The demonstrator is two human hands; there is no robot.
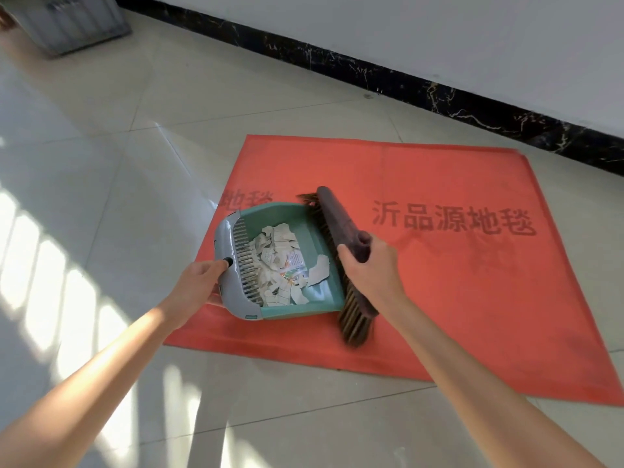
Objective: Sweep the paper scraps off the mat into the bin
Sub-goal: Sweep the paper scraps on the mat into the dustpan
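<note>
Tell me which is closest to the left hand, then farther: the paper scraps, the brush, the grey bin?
From the left hand, in the head view:
1. Paper scraps, just right, in the dustpan.
2. Brush, farther right, on the mat.
3. Grey bin, far off, top left.

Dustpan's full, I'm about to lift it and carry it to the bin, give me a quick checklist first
1. Scraps inside the dustpan: ok, they lie piled in it.
2. Mat free of scraps: ok, none show on the visible red surface; under the pan cannot tell.
3. Left hand holding the dustpan at its grey back end: ok.
4. Right hand gripping the brush: ok, bristles sit against the pan's open edge.
5. Dustpan level: cannot tell; it rests on the mat.
6. Bin in reach: not ok, a grey container sits far off at upper left.
</note>
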